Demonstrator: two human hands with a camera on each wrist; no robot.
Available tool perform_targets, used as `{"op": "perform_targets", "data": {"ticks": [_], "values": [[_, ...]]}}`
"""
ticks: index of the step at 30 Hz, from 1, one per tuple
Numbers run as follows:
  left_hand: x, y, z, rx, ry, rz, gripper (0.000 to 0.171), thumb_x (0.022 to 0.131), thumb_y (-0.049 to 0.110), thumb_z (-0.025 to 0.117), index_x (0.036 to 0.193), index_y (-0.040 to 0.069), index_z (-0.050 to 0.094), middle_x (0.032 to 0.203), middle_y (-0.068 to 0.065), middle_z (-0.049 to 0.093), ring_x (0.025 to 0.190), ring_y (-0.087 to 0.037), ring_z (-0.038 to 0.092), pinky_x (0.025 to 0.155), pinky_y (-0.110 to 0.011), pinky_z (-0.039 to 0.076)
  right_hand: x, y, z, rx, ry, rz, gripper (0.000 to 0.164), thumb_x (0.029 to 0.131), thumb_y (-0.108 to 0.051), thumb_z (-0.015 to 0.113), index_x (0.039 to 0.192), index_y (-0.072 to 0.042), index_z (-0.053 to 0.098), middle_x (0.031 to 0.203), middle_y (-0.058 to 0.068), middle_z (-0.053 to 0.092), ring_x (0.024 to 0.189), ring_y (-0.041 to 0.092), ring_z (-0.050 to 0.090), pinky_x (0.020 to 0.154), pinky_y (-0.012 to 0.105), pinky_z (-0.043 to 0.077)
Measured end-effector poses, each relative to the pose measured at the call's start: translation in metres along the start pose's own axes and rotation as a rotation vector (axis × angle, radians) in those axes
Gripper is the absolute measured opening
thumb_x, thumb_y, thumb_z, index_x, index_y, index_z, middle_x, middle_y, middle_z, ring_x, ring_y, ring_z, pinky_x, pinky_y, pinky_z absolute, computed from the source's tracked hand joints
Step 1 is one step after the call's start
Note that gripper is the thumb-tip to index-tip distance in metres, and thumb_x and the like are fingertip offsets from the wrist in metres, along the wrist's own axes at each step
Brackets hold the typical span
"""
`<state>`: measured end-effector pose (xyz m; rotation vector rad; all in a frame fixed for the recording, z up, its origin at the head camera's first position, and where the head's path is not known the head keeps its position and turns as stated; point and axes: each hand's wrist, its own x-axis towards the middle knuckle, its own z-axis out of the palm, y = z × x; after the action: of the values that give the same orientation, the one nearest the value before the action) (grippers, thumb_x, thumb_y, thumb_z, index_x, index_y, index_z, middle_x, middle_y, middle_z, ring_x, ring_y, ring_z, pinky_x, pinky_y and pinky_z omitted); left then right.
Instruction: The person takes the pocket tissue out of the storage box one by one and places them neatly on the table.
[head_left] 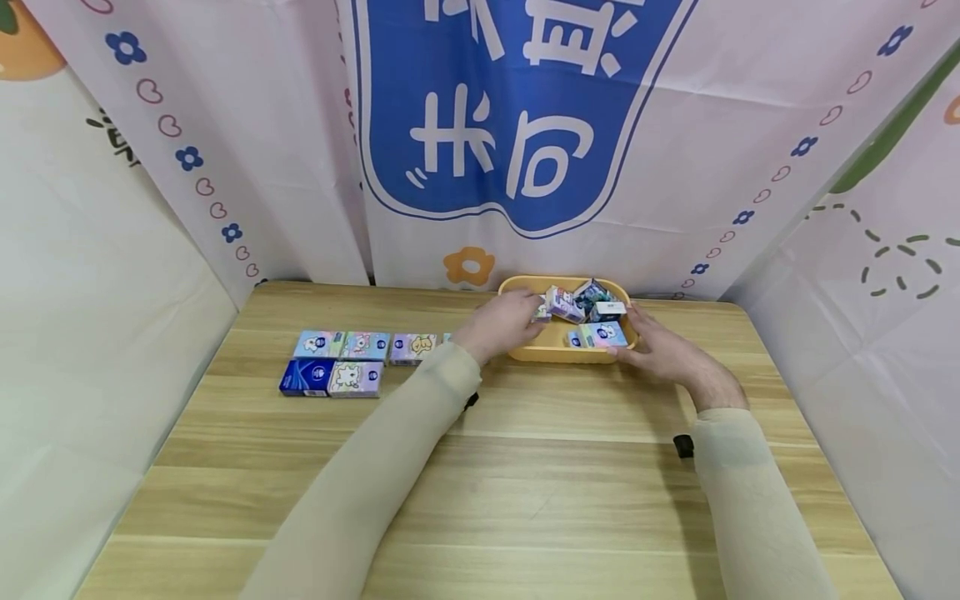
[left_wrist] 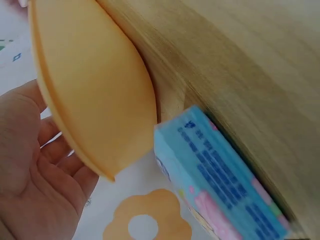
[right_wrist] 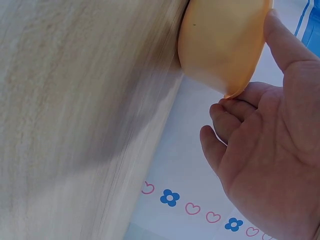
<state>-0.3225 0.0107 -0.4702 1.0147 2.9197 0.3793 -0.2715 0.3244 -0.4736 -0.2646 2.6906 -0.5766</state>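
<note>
**Both hands at the yellow tray**

Nearest to you is the bare wood table (head_left: 525,492), w/ your two long sleeves lying across it.

Next come your hands. Your left hand (head_left: 501,325) is at the left end of the yellow tray (head_left: 551,353). The fingers reach over the rim & touch a small pack (head_left: 542,312) inside. You can't tell from the head view if the fingers pinch it or just touch it. In the left wrist view the left hand (left_wrist: 35,175) looks loose & released, palm open, right beside the tray (left_wrist: 95,85) wall, w/ a blue & pink pack (left_wrist: 220,180) close by on the table.

Your right hand (head_left: 663,350) is at the right end of the tray. In the right wrist view the right hand (right_wrist: 270,145) has the thumb on the tray (right_wrist: 220,40) wall & the fingers curled a bit by the rim, so it's grasping the tray edge lightly.

The tray sits near the far edge of the table, a bit right of the middle. Inside it are a few small packs, some tipped & piled on each other.

To the left of the tray, well apart, 5 flat packs (head_left: 341,362) lie in 2 neat rows, side by side & touching.

Farthest back hangs a white cloth w/ a big blue sign (head_left: 510,108), flowers & hearts.
</note>
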Motion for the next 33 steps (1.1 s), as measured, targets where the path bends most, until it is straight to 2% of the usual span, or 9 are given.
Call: {"op": "perform_targets", "data": {"ticks": [6, 11, 21, 26, 33], "values": [[0.015, 0.004, 0.003, 0.05, -0.05, -0.083, 0.045, 0.106, 0.036, 0.063, 0.142, 0.01, 0.062, 0.132, -0.004, 0.068, 0.119, -0.018, 0.066, 0.106, -0.034, 0.059, 0.0, 0.001, 0.0, -0.004, 0.009, -0.02, 0.111, 0.097, -0.077, 0.05, 0.169, -0.012, -0.003, 0.179, 0.013, -0.01, 0.165, 0.046, 0.001, 0.134, 0.065, 0.006], [0.023, 0.006, 0.005, 0.122, -0.081, -0.119, 0.043, 0.105, 0.039, 0.064, 0.139, 0.013, 0.064, 0.131, -0.001, 0.069, 0.12, -0.017, 0.067, 0.107, -0.035, 0.059, 0.0, 0.001, 0.0, 0.003, 0.017, -0.024, 0.112, 0.097, -0.077, 0.051, 0.169, -0.011, -0.002, 0.179, 0.011, -0.011, 0.165, 0.045, 0.001, 0.135, 0.065, 0.006], [0.027, 0.009, 0.005, 0.232, -0.094, -0.103, 0.043, 0.097, 0.037, 0.076, 0.13, 0.01, 0.068, 0.123, -0.005, 0.073, 0.113, -0.021, 0.07, 0.102, -0.035, 0.061, -0.001, 0.001, 0.0, -0.006, 0.024, -0.03, 0.113, 0.096, -0.078, 0.05, 0.169, -0.01, -0.002, 0.179, 0.012, -0.01, 0.165, 0.045, 0.002, 0.134, 0.065, 0.007], [0.026, 0.01, 0.005, 0.249, -0.102, -0.094, 0.041, 0.092, 0.037, 0.083, 0.122, 0.011, 0.07, 0.117, -0.004, 0.073, 0.108, -0.019, 0.07, 0.098, -0.033, 0.062, -0.001, 0.001, -0.001, -0.004, 0.016, -0.022, 0.114, 0.095, -0.081, 0.049, 0.17, -0.012, -0.002, 0.179, 0.013, -0.009, 0.165, 0.046, 0.002, 0.134, 0.065, 0.007], [0.027, 0.012, 0.007, 0.273, -0.137, -0.096, 0.054, 0.089, 0.04, 0.085, 0.132, 0.014, 0.065, 0.122, -0.004, 0.073, 0.11, -0.019, 0.07, 0.095, -0.033, 0.064, -0.001, 0.001, -0.001, 0.0, 0.007, 0.001, 0.111, 0.095, -0.081, 0.048, 0.17, -0.015, -0.002, 0.179, 0.015, -0.009, 0.165, 0.046, 0.0, 0.134, 0.067, 0.006]]}}
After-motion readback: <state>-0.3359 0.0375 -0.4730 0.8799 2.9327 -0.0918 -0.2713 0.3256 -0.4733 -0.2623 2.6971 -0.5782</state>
